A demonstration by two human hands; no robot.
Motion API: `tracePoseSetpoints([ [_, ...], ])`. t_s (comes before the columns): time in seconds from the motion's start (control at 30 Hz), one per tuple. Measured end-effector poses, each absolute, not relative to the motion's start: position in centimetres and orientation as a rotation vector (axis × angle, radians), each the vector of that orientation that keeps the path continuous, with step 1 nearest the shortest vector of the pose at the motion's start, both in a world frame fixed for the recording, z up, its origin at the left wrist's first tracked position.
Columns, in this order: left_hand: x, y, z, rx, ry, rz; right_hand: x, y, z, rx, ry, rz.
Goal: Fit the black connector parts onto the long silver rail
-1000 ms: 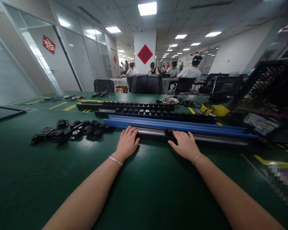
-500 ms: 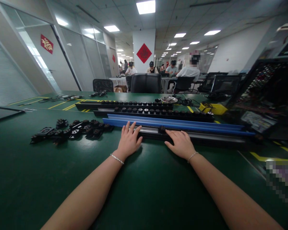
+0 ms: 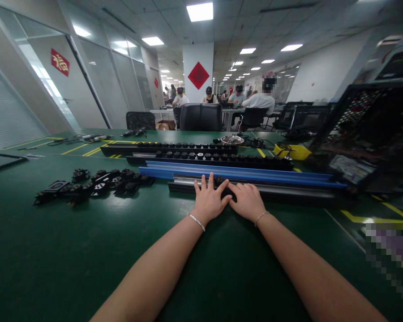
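A long black rail [image 3: 295,193] with a silver strip lies crosswise in front of me. A small black part [image 3: 218,180] sits on it, partly hidden behind my left hand's fingers. My left hand [image 3: 210,201] rests on the rail with its fingers spread around that part. Just to the right, my right hand [image 3: 246,200] lies over the rail, fingers stretched out, its index fingertip close to or touching the left one. Whether either hand presses on the black part, I cannot tell. Directly behind runs a blue rail [image 3: 268,173].
Farther back lie two black rails [image 3: 272,164] lined with small black parts. A heap of loose black parts [image 3: 100,184] is on the green table [image 3: 87,255] at left. A metal dish [image 3: 231,140] and a yellow bin [image 3: 293,152] stand behind; people sit at distant tables.
My left hand has moved right along the rail to the small black part, bringing it beside my right hand. The right hand stays nearly in place. The view has shifted slightly.
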State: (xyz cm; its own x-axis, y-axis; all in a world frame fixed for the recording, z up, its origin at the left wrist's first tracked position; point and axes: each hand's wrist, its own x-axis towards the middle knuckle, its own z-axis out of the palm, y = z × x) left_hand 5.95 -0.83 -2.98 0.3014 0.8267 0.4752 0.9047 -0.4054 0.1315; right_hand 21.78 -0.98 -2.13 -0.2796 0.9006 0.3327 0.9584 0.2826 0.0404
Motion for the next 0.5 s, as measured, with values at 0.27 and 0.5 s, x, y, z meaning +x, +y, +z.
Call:
tracePoseSetpoints([
  [0.27,6.57,-0.66,-3.32,-2.331,-1.620,-0.721,22.26,-0.78,-2.66,-1.607,-2.275,-0.323],
  [0.5,6.41,-0.73,-3.45,-2.315,-1.622,-0.716,22.35,-0.89,-2.41,-1.597,-2.274,-0.312],
])
